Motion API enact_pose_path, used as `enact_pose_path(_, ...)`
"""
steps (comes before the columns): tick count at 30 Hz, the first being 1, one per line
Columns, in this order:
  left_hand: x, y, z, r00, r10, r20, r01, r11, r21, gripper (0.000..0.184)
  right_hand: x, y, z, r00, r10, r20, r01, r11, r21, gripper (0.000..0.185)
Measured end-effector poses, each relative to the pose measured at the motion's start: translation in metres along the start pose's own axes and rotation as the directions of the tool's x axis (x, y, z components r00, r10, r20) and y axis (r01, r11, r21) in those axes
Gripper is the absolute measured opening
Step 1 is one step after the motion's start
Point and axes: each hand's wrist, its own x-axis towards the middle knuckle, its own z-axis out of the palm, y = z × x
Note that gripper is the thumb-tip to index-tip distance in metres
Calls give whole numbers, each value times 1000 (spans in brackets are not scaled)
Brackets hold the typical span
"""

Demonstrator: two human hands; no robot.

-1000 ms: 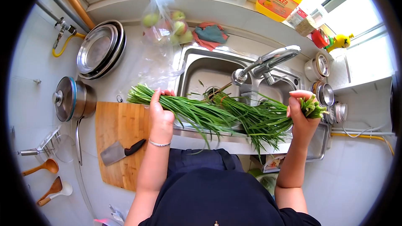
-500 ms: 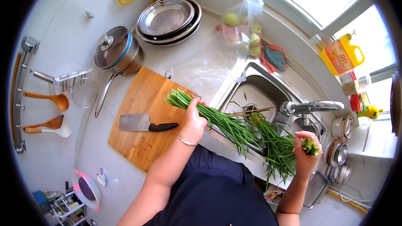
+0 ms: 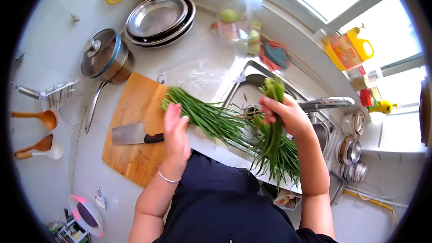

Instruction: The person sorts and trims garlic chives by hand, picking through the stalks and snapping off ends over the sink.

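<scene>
A long bunch of green stalks point(image 3: 204, 114) lies from the board's upper right corner across to the sink edge. Beside its left end is my left hand point(image 3: 176, 130), fingers spread and holding nothing. My right hand point(image 3: 285, 112) grips a second green bunch point(image 3: 274, 146) over the sink; its pale ends point up and its leaves hang down. On the wooden cutting board point(image 3: 135, 166) rests a cleaver point(image 3: 129, 134), its black handle near my left wrist. Part of the metal sink point(image 3: 252, 80) is hidden behind the greens and my right hand.
Stacked metal plates point(image 3: 157, 15), a lidded pot point(image 3: 105, 58) and a plastic bag of fruit point(image 3: 240, 22) stand at the back. Right of them are a cloth point(image 3: 274, 55), the faucet point(image 3: 328, 103) and a yellow bottle point(image 3: 351, 48). Utensils point(image 3: 40, 119) hang at left.
My left hand has let go of its bunch and opened. My right hand has moved left and up, turning its bunch upright. The view has also swung round.
</scene>
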Motion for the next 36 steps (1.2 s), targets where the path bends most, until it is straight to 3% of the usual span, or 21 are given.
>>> enact_pose_path(2,-3,-2,40,954,-115,278,155,980,-125,61,10,2,2,996,71,54,-75,995,71,18)
enact_pose_path(7,31,-34,105,949,-188,254,226,966,-127,61,17,2,-11,998,56,20,-57,995,87,20)
enact_pose_path(9,31,-39,116,892,-335,304,397,902,-170,66,13,3,-23,998,36,-48,-32,996,81,22)
enact_pose_path(10,28,-41,118,882,-344,322,407,900,-153,66,11,5,-29,997,28,-70,-22,995,93,22)
enact_pose_path(11,25,-45,117,814,-336,474,309,941,137,69,10,8,-36,995,45,-88,-39,997,69,22)
enact_pose_path(12,22,-48,117,708,-363,605,134,911,389,73,9,10,-43,992,61,-106,-56,997,47,22)
enact_pose_path(13,21,-52,119,674,-368,640,-74,829,554,75,7,13,-48,994,43,-98,-37,998,60,24)
enact_pose_path(16,15,-52,134,581,-379,721,-113,839,532,72,-3,16,-56,995,5,-103,7,993,118,27)
enact_pose_path(17,13,-52,143,511,-436,741,206,899,387,70,-2,21,-61,996,-52,-78,59,995,86,28)
enact_pose_path(18,17,-60,146,446,-394,804,465,869,168,64,0,24,-63,991,-111,-78,114,993,28,28)
enact_pose_path(20,9,-40,166,312,-439,842,637,754,157,50,-5,17,-55,990,-124,-68,127,991,42,28)
enact_pose_path(21,7,-36,170,350,-471,809,590,782,200,40,-1,20,-55,988,-146,-41,146,989,1,26)
enact_pose_path(22,16,-45,166,342,-486,804,612,764,202,40,5,22,-59,959,-283,-3,269,917,-296,28)
enact_pose_path(24,17,-46,166,325,-494,806,587,774,237,37,11,25,-61,846,-532,-21,296,503,-812,32)
enact_pose_path(25,15,-45,168,317,-504,804,585,771,252,37,12,22,-59,912,-409,-36,231,583,-779,34)
enact_pose_path(26,14,-43,171,344,-495,798,518,809,279,34,17,23,-63,908,-415,-48,229,590,-774,34)
enact_pose_path(28,13,-45,172,365,-494,789,447,836,317,32,24,21,-65,928,-364,78,273,524,-807,37)
enact_pose_path(29,19,-47,167,370,-520,770,433,830,352,31,25,21,-66,975,-217,41,160,568,-808,42)
enact_pose_path(32,21,-52,157,390,-532,752,384,836,392,29,24,26,-62,988,-99,123,155,735,-660,58)
enact_pose_path(34,21,-52,152,554,-518,651,470,841,269,25,22,46,-64,990,-105,91,139,753,-643,65)
enact_pose_path(36,32,-46,136,565,-536,628,564,806,179,26,12,72,-73,888,-440,-130,255,708,-658,58)
